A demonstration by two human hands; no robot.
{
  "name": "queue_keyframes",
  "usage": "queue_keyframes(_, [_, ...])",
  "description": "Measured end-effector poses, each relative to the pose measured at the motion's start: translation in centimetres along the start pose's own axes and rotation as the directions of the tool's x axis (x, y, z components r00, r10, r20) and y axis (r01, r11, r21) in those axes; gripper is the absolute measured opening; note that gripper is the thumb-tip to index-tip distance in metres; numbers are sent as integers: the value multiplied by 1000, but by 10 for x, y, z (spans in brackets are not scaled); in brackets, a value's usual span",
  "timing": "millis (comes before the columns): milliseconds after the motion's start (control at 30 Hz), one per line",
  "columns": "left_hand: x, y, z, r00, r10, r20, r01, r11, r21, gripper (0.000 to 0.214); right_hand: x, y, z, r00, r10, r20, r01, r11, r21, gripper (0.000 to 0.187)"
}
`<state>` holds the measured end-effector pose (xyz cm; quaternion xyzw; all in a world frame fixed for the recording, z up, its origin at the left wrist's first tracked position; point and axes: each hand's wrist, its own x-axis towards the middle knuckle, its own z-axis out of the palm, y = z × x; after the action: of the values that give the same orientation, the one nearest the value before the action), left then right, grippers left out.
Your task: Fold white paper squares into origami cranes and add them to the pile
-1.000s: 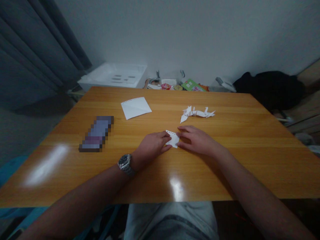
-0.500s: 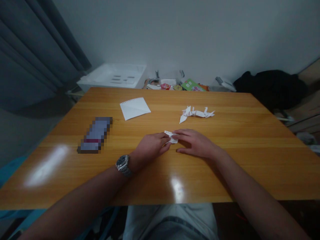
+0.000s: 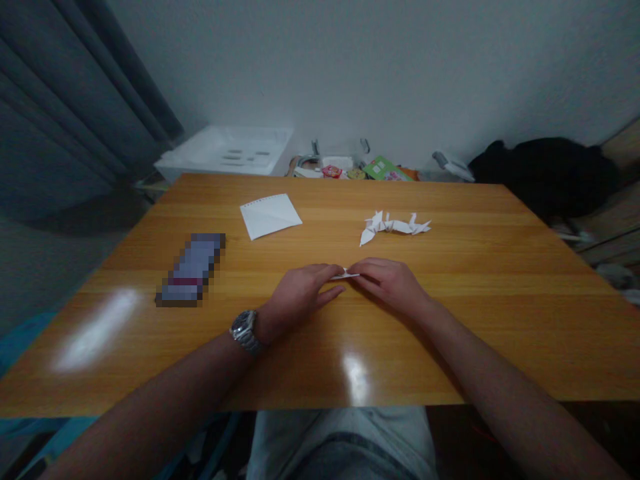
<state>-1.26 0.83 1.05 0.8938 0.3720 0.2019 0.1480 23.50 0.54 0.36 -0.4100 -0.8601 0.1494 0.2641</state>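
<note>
**Folded paper strip point(image 3: 346, 275) held between left hand point(image 3: 300, 295) and right hand point(image 3: 387, 283)**

Since the earlier frame, the paper had narrowed from a broad, flat piece with a perforated edge to a thin white sliver, apparently folded over, and the hands had closed in on it. Both grips were closed on the strip: the left fingertips held its left end, while the right fingers lay over its right end. Most of the strip was hidden by the fingers. It lay on the tabletop point(image 3: 450, 340) in front of the person, whose light grey trousers point(image 3: 340, 443) showed below the near edge. A metal wristwatch point(image 3: 244, 331) circled the left wrist. To the left, a pixelated object point(image 3: 191, 270) lay too blurred to name. Farther on lay a loose white paper sheet point(image 3: 271, 216) with a perforated top edge, and to the right a spiky white origami model point(image 3: 393, 227), well apart from the hands. Beyond the far edge stood a white plastic tray point(image 3: 225, 152), a green booklet point(image 3: 383, 168) among mixed items, and a black cloth bundle point(image 3: 543, 170), with a grey curtain point(image 3: 75, 100) at left.
</note>
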Motion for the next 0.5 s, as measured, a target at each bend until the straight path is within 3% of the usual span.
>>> queue_keyframes(267, [3, 3, 1, 973, -132, -191, 88, 970, -225, 19, 2, -12, 0, 984, 175, -23, -163, 952, 259, 18])
queue_keyframes(500, [4, 5, 1, 973, -189, -132, 137, 935, -328, 18, 2, -17, 5, 961, 276, 28, -263, 873, 411, 19])
